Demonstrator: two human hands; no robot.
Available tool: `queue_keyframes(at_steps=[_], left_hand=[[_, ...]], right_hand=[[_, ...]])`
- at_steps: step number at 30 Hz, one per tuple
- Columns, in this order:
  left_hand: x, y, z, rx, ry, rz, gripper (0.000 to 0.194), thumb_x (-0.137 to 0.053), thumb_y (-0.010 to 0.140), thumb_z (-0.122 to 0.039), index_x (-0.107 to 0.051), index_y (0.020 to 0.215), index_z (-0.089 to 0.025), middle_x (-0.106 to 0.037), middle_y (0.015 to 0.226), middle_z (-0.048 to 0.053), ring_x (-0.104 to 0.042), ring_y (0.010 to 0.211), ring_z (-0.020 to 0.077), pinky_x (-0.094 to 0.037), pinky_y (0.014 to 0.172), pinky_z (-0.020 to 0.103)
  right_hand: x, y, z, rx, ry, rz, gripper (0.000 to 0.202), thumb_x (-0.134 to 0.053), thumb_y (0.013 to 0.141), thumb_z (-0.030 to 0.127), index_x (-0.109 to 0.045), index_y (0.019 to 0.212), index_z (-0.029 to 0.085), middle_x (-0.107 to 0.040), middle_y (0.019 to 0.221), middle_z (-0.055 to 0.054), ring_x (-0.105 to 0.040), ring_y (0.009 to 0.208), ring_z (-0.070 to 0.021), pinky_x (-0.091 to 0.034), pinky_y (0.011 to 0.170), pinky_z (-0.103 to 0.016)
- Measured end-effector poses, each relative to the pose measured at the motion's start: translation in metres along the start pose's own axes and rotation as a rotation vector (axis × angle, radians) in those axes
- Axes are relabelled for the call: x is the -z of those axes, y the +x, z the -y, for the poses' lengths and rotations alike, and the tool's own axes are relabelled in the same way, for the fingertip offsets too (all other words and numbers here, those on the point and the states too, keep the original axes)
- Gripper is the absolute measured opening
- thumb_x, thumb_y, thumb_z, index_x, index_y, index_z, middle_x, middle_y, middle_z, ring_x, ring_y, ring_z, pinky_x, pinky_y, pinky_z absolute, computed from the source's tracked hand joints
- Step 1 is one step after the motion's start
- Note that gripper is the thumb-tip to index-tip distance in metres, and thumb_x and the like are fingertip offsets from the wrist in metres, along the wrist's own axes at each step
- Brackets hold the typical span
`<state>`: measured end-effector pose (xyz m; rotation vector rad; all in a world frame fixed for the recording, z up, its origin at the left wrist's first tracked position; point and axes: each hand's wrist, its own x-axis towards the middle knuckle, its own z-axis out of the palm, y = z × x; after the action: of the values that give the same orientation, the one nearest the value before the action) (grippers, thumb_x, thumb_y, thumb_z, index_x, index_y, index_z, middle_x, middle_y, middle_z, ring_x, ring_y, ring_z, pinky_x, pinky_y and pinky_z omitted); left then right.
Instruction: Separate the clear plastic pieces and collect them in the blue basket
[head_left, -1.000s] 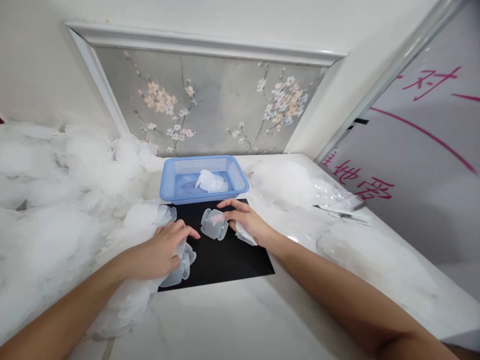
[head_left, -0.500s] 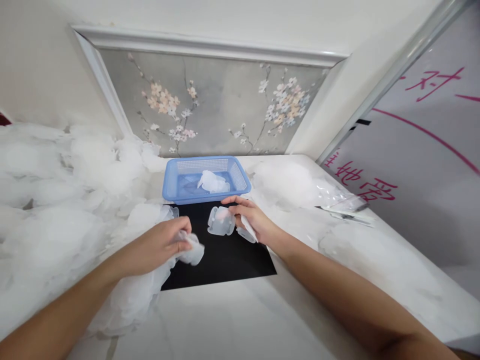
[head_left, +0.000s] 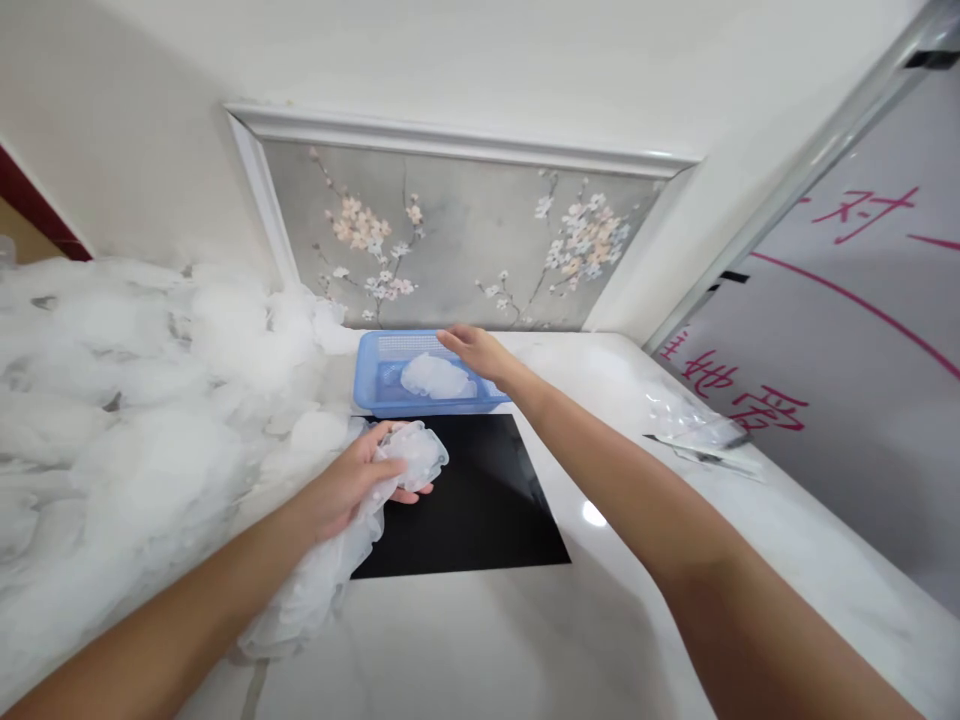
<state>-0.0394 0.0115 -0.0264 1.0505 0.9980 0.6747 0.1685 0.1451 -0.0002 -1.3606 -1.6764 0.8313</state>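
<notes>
My left hand (head_left: 367,477) is closed round several translucent plastic pieces (head_left: 422,455), thin and square with wavy, rounded edges. It hovers over the left part of a black mat (head_left: 472,515). More of these pieces (head_left: 300,600) lie in a loose row under and beside my left wrist. My right hand (head_left: 480,355) is over the right back part of a blue plastic basket (head_left: 367,390), fingers stretched out to the left, with nothing seen in them. Below it in the basket lies a small heap of the same pieces (head_left: 435,378). The underside of my right hand is hidden.
A large heap of translucent pieces (head_left: 150,400) covers the table's left side. Clear plastic bags (head_left: 694,415) lie on the right of the white table (head_left: 420,640). Behind the basket is a framed flower panel (head_left: 465,230); a whiteboard (head_left: 847,400) stands at right.
My right hand has moved from the mat up to the basket and let go of its pieces; the basket's heap is bigger. My left hand has turned, still holding pieces. The view has shifted.
</notes>
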Motion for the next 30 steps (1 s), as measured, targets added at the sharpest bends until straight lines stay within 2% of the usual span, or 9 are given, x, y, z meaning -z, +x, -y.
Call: queue_keyframes(at_steps=[3,4,8,11,17,20,23,26,30], left_hand=[[0.002,-0.001,0.002,0.008,-0.042,0.052,0.042,-0.068,0.083,-0.026,-0.056,0.122,-0.021,-0.071,0.111,0.008,-0.072,0.101,0.0259,-0.056,0.089,0.038],[0.003,-0.001,0.002,0.019,-0.063,0.062,0.040,-0.067,0.083,-0.025,-0.057,0.121,-0.021,-0.072,0.110,0.008,-0.072,0.102,0.0261,-0.056,0.090,0.039],[0.001,0.001,0.002,0.083,-0.157,0.037,0.040,-0.067,0.081,-0.020,-0.059,0.120,-0.021,-0.073,0.105,0.007,-0.073,0.096,0.0265,-0.056,0.090,0.043],[-0.002,0.002,0.002,0.127,-0.159,-0.001,0.036,-0.069,0.082,-0.022,-0.062,0.117,-0.020,-0.073,0.104,0.008,-0.072,0.097,0.0261,-0.058,0.088,0.043],[-0.004,0.004,-0.001,0.171,-0.169,-0.004,0.034,-0.073,0.081,-0.030,-0.063,0.112,-0.019,-0.074,0.103,0.009,-0.074,0.092,0.0276,-0.058,0.087,0.043],[-0.004,0.004,-0.005,0.201,-0.126,0.018,0.033,-0.071,0.081,-0.028,-0.062,0.111,-0.020,-0.074,0.105,0.008,-0.074,0.097,0.0285,-0.056,0.090,0.042],[-0.005,0.003,-0.010,0.214,-0.123,0.037,0.038,-0.069,0.080,-0.025,-0.060,0.117,-0.021,-0.070,0.123,0.010,-0.071,0.106,0.0301,-0.057,0.088,0.040],[-0.004,0.003,-0.012,0.215,-0.147,0.033,0.047,-0.068,0.076,-0.020,-0.058,0.122,-0.021,-0.066,0.132,0.011,-0.070,0.109,0.0316,-0.057,0.087,0.039],[0.000,0.006,-0.011,0.211,-0.190,0.034,0.054,-0.066,0.071,-0.014,-0.059,0.124,-0.021,-0.071,0.125,0.010,-0.068,0.113,0.0316,-0.055,0.096,0.040]], right_hand=[[0.000,-0.034,-0.003,0.185,-0.068,-0.091,0.018,-0.055,0.089,0.035,-0.064,0.085,0.020,-0.073,0.091,-0.006,-0.064,0.088,-0.0218,-0.046,0.081,-0.035],[-0.002,-0.050,-0.005,0.202,-0.073,-0.028,0.019,-0.054,0.090,0.036,-0.064,0.088,0.020,-0.072,0.085,-0.005,-0.064,0.080,-0.0203,-0.047,0.078,-0.034],[-0.014,-0.105,-0.021,0.059,0.088,0.331,0.034,-0.072,0.076,0.033,-0.063,0.106,0.020,-0.071,0.081,-0.002,-0.063,0.068,-0.0175,-0.049,0.068,-0.033],[-0.023,-0.123,-0.035,-0.092,0.343,0.369,0.031,-0.075,0.073,0.034,-0.065,0.097,0.019,-0.068,0.076,0.000,-0.060,0.064,-0.0149,-0.049,0.064,-0.031],[-0.021,-0.130,-0.046,-0.175,0.576,0.258,0.031,-0.080,0.070,0.041,-0.059,0.075,0.019,-0.062,0.064,0.003,-0.056,0.059,-0.0114,-0.042,0.053,-0.023],[-0.013,-0.129,-0.048,-0.211,0.594,0.226,0.031,-0.077,0.072,0.043,-0.058,0.075,0.019,-0.057,0.057,0.006,-0.048,0.045,-0.0074,-0.029,0.041,-0.020],[-0.005,-0.125,-0.052,-0.287,0.693,0.213,0.033,-0.078,0.071,0.044,-0.055,0.079,0.021,-0.052,0.049,0.010,-0.038,0.032,-0.0051,-0.018,0.033,-0.019],[0.000,-0.119,-0.058,-0.355,0.805,0.201,0.038,-0.081,0.067,0.043,-0.054,0.082,0.021,-0.053,0.046,0.010,-0.045,0.032,-0.0072,-0.022,0.031,-0.017],[0.001,-0.116,-0.063,-0.410,0.890,0.233,0.042,-0.084,0.065,0.044,-0.055,0.082,0.020,-0.060,0.053,0.006,-0.059,0.039,-0.0102,-0.029,0.031,-0.017]])
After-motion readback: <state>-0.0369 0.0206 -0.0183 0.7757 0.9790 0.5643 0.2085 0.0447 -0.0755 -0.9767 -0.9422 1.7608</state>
